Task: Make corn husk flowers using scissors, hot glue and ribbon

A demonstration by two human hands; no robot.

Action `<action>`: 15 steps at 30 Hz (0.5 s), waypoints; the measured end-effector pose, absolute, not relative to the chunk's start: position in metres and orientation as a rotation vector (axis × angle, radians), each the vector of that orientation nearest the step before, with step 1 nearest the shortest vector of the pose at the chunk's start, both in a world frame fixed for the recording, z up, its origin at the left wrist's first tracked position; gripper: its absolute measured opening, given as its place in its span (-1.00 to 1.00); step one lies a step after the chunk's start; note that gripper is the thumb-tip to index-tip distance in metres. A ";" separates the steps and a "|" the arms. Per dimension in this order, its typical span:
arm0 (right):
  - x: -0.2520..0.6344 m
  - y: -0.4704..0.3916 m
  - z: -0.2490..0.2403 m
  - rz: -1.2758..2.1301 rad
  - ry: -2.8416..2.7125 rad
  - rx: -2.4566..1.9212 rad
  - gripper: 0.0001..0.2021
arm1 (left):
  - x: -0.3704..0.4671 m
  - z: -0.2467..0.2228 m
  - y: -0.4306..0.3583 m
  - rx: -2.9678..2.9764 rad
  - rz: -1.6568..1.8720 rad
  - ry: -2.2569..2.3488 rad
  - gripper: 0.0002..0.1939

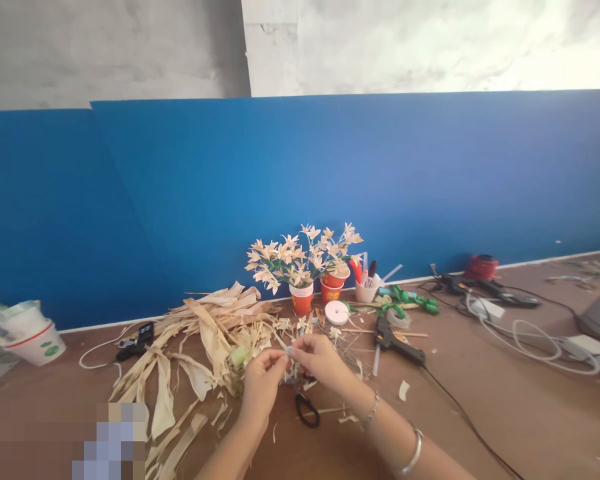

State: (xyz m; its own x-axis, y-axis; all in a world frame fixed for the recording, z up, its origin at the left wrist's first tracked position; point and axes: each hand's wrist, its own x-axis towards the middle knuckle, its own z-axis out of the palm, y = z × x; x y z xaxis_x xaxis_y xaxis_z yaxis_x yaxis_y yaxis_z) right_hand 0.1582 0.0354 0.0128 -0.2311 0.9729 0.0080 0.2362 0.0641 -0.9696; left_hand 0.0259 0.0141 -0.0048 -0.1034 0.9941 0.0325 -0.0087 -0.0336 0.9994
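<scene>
Blue backboard (330, 187) stands upright along the far edge of the brown table (505, 413). Pile of dried husk strips (200, 340) lies on the table left of the hands. Paper flowers (300, 257) stand in orange cups (301, 300) beyond the hands, near the backboard. Black glue gun (395, 340) lies right of the hands. Scissors (306, 408) lie just below them. Left hand (261, 383) and right hand (320, 360) meet fingertip to fingertip, both pinching one small pale piece (289, 350); its nature is unclear.
</scene>
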 end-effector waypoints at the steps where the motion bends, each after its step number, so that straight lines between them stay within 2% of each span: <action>1: 0.160 0.036 0.014 1.250 -1.603 -1.277 -0.84 | 0.025 -0.004 0.014 1.166 1.301 1.263 -0.83; 5: 0.188 0.044 0.029 1.142 -1.790 -1.481 -0.82 | 0.022 0.000 0.015 1.105 1.237 1.275 -0.84; 7: 0.218 0.050 0.041 0.772 -1.911 -1.612 -0.82 | 0.021 0.003 0.016 1.069 1.224 1.284 -0.83; 10: 0.273 0.058 0.050 0.233 -1.872 -2.184 -0.78 | 0.020 0.005 0.016 1.035 1.205 1.282 -0.82; 12: 0.305 0.061 0.046 0.165 -1.812 -2.462 -0.73 | 0.020 0.005 0.016 1.022 1.185 1.275 -0.82; 15: 0.332 0.065 0.028 0.272 -1.723 -2.655 -0.56 | 0.019 0.003 0.017 0.999 1.144 1.274 -0.81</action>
